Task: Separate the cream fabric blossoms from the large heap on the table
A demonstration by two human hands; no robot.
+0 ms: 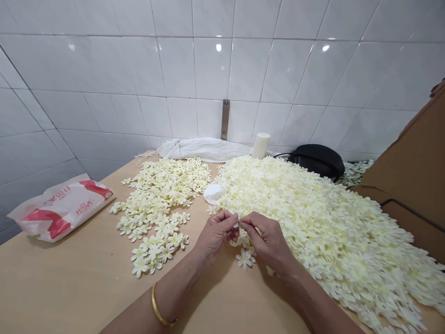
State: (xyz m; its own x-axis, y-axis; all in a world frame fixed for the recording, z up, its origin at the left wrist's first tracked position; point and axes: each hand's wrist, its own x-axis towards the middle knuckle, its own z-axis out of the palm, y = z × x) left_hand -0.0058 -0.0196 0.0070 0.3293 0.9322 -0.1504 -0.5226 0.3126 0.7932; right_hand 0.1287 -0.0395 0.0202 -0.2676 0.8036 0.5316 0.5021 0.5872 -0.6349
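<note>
My left hand (216, 232) is closed in a pinch, with the pale edge of a small white flower (236, 226) showing at its fingertips. Close against it, my right hand (267, 235) also pinches with thumb and forefinger, but whatever lies between those fingers is hidden. Just below the hands, a loose white flower (245, 259) with a yellowish centre lies on the table (222, 297). To the right spreads a large heap of similar flowers (313, 218). A smaller heap of flowers (163, 195) lies to the left of my hands.
A red and white plastic packet (66, 208) rests at the table's left edge. Along the tiled wall are a white cloth (205, 149), a white cylinder (260, 145) and a black case (316, 160). A cardboard box (410, 157) stands at the right. A white piece (212, 193) lies between the heaps.
</note>
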